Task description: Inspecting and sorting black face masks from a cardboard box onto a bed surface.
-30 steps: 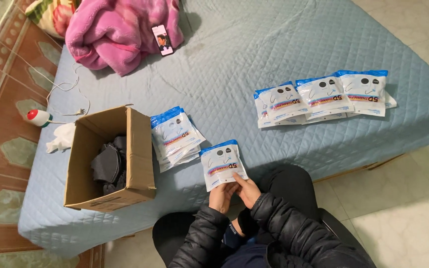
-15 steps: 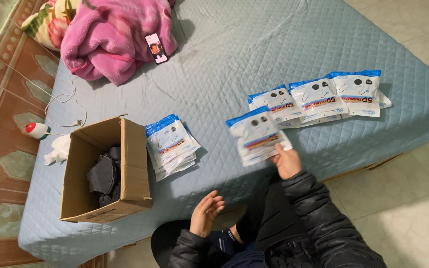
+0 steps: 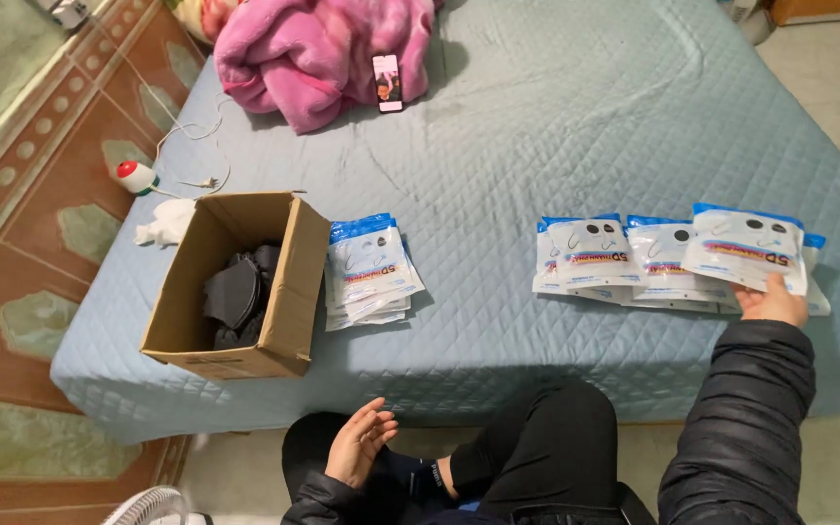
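The right hand is pinching the lower edge of a flat white-and-blue packet, likely light, floppy and slick. The left hand is hanging open, holding nothing

Light: even, soft, cool indoor brightness.
Shadows: faint, beside the cardboard box.
Glare: none.
Sharpness: clear throughout; slight wide-angle bending at edges.

The right hand is mostly covered by the packet it holds; only the thumb and heel of the palm show. The dark items inside the cardboard box are too shadowed to identify. The lower packets of the stack beside the box are hidden under the top one. A white fan is cut off by the bottom edge.
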